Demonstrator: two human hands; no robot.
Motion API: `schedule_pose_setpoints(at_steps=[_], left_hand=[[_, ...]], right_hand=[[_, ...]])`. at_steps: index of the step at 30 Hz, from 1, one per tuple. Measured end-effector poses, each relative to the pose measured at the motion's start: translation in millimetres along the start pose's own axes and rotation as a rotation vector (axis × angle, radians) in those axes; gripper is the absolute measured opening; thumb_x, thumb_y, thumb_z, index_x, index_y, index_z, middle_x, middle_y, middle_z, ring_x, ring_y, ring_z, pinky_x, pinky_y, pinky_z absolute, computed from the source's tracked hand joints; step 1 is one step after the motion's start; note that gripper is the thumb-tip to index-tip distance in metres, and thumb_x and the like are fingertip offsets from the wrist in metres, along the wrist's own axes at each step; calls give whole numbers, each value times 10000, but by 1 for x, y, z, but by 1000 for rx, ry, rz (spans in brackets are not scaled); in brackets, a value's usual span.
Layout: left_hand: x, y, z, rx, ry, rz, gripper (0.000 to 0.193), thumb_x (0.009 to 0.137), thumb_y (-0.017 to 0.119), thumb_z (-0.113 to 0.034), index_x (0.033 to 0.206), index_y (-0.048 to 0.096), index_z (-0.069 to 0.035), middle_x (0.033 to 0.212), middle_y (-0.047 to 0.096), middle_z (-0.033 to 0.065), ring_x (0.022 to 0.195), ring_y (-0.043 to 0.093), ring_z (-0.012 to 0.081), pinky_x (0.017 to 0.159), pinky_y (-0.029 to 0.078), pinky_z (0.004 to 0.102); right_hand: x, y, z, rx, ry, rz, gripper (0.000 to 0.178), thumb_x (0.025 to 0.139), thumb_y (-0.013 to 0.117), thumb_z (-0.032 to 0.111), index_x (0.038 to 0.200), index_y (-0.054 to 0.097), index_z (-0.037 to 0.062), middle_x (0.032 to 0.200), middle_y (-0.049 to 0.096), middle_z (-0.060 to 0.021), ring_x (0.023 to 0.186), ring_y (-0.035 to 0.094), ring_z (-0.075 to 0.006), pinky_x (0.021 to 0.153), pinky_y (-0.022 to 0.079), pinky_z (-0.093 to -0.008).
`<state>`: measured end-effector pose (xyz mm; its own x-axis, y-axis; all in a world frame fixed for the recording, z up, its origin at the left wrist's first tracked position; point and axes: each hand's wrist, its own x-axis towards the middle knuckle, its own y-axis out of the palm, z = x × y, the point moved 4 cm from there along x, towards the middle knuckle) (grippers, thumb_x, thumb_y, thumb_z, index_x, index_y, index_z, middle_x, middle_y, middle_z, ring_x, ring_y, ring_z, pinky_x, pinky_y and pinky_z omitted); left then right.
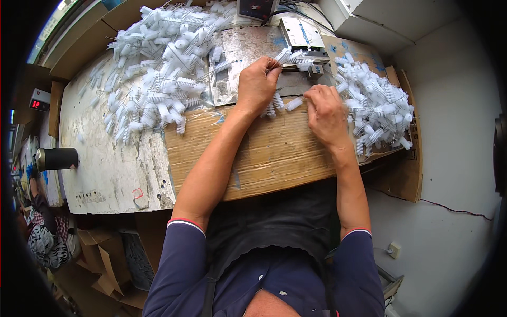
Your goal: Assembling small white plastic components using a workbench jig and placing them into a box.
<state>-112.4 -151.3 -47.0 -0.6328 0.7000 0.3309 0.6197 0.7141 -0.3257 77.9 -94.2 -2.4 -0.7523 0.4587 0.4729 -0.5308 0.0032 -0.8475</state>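
My left hand [257, 87] is closed in a pinch at the front of a small metal fixture [302, 34]. From its fingertips, small white bristle brushes [283, 55] on thin wire stems fan out toward the fixture. More brushes [277, 100] hang just below that hand, and their stems are hidden. Curled and slightly blurred, my right hand [327, 112] has its fingertips at the end of one white brush [294, 103], over the cardboard. The fixture's metal plate [245, 47] lies beyond my left hand.
A large heap of white brushes [158, 68] covers the back left of the worktable [127, 174]. Another heap [377, 103] sits at the right, against a cardboard wall [412, 127]. Cardboard [253, 153] covers the front. A dark cylinder [57, 158] stands at the left edge.
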Motion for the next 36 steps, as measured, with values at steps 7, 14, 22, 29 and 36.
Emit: schedule_pose_setpoints(at_steps=[7,14,22,29,36], left_hand=[[2,6,-1,11,16,-26,160,931,763,-148,1039,751,-31,897,773,124,750,726,176,713,567,321],[4,8,0,-30,-33,-18,157,917,777,-145,1036,770,-42,843,766,79,718,681,122,688,546,290],[3,2,9,-310,-122,-115,171,934,758,-88,1093,804,-50,833,760,36,703,652,89,636,507,260],[4,-5,12,-722,-280,-184,197,953,752,-41,1145,792,-27,753,634,-55,611,496,28,539,363,197],[4,-8,13,-721,-324,-199,174,958,753,-88,1115,799,-27,738,614,-57,588,478,26,518,369,208]], right_hand=[[-3,5,0,-88,-66,63,69,843,698,50,901,671,76,934,637,-83,936,618,-293,778,532,-417],[-15,-2,6,-12,-39,63,64,857,716,88,868,654,73,877,634,-101,872,627,-312,739,525,-425],[-24,-8,-3,117,287,-37,70,885,706,104,854,676,49,800,707,-138,751,695,-349,667,543,-444],[8,14,-14,75,443,-150,118,890,675,139,819,678,45,724,708,-190,671,710,-384,631,551,-475],[19,30,-16,65,504,-195,136,878,658,143,782,663,46,724,705,-206,670,708,-404,645,559,-493]])
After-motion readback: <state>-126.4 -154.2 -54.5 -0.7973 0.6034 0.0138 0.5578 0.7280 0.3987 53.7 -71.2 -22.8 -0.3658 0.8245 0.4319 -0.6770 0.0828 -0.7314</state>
